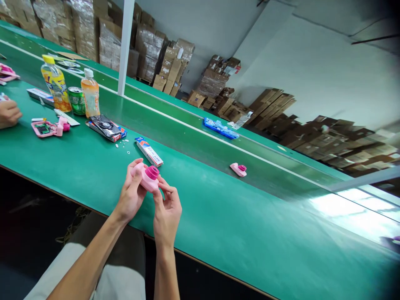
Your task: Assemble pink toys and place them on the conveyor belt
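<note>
A pink toy camera [146, 178] with a darker pink lens is held up over the green table [212, 225], its lens turned upward. My left hand [133, 193] grips its left end, thumb laid along the body. At the other end, the fingertips of my right hand [167, 202] pinch the lower right corner. Just beyond my hands lies a small white, blue and orange box [149, 151]. Farther left, an opened pink camera shell [46, 128] shows a green circuit board. Small white bits [117, 145] lie between that shell and the box.
A phone [106, 125] rests on another box, near two drink bottles [90, 93] and a green can [76, 101]. On the belt beyond sit another pink toy camera [239, 169] and a blue tray [220, 128]. Another person's hand [9, 112] is at the left edge.
</note>
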The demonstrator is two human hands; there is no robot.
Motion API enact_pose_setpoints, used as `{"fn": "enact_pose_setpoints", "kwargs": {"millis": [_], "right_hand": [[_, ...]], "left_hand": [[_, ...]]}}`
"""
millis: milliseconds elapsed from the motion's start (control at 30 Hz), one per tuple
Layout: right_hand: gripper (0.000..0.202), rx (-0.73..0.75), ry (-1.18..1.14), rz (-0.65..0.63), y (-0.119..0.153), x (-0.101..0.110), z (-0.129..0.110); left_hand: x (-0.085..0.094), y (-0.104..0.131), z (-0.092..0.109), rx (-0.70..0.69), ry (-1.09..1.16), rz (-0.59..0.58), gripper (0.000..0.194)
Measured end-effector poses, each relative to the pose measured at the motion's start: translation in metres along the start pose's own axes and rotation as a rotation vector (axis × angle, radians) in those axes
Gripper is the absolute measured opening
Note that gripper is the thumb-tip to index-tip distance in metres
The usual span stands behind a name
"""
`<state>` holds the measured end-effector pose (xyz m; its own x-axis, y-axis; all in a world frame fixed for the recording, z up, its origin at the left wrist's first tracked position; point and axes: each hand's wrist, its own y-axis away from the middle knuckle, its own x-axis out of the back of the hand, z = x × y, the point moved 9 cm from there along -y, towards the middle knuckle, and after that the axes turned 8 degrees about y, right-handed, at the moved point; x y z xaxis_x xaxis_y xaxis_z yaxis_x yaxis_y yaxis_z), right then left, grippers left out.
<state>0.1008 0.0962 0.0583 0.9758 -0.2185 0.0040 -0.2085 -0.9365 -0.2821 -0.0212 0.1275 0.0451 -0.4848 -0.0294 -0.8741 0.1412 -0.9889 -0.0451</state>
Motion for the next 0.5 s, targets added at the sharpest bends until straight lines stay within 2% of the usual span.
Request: {"fn": "enact_pose_setpoints", "kwargs": {"millis": [133, 333, 500], "right_hand": [[0.025, -0.136, -0.004, -0.167, -0.008, -0.009, 0.005], [0.026, -0.154, 0.144, -0.293, -0.022, -0.006, 0.007], [0.036, -0.204, 0.173, -0.407, -0.023, -0.003, 0.004]], "left_hand": [[0.006, -0.003, -0.001, -0.017, -0.021, -0.013, 0.046], [0.015, -0.002, -0.011, 0.014, -0.064, 0.008, 0.043], [0.013, 0.007, -0.021, 0.082, -0.259, -0.026, 0.042]]}}
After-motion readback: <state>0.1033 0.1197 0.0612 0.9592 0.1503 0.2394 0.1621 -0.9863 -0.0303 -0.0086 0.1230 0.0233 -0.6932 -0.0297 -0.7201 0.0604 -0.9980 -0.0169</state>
